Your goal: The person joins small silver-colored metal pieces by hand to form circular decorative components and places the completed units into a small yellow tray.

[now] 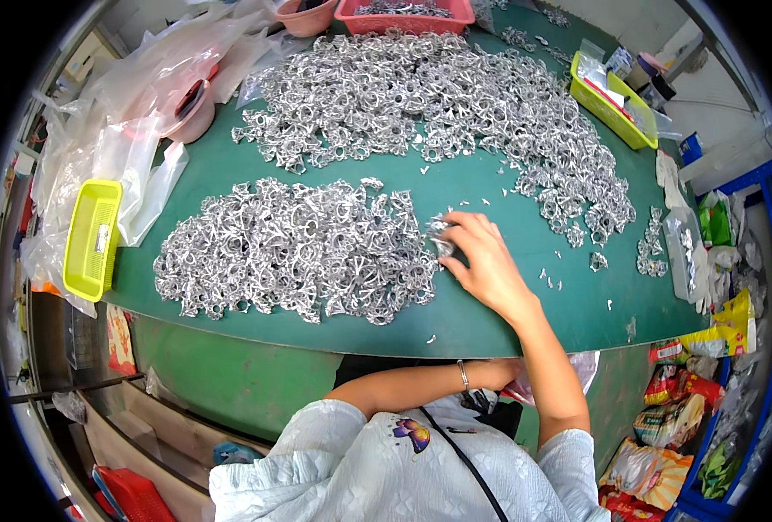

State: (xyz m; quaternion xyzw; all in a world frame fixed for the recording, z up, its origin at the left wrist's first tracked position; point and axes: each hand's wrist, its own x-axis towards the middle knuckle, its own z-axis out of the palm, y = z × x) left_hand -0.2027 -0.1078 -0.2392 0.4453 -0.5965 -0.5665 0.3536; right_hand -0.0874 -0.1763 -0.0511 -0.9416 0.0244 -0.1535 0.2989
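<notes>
My right hand reaches over the table, its thumb and fingers closed round a small silver metal casting. That part is at the right edge of the nearer heap of silver castings, which are openwork pieces with rings and curved arms. Below the table's front edge, my left hand lies under my right forearm, a bracelet on its wrist. Its fingers are hidden, so what they do cannot be made out. Beside it shows a pinkish clear plastic bag.
A larger heap of castings spreads across the green table. Small metal scraps lie to the right. Yellow-green baskets stand at both sides, a red tub at the back, a pink bowl among plastic sheets.
</notes>
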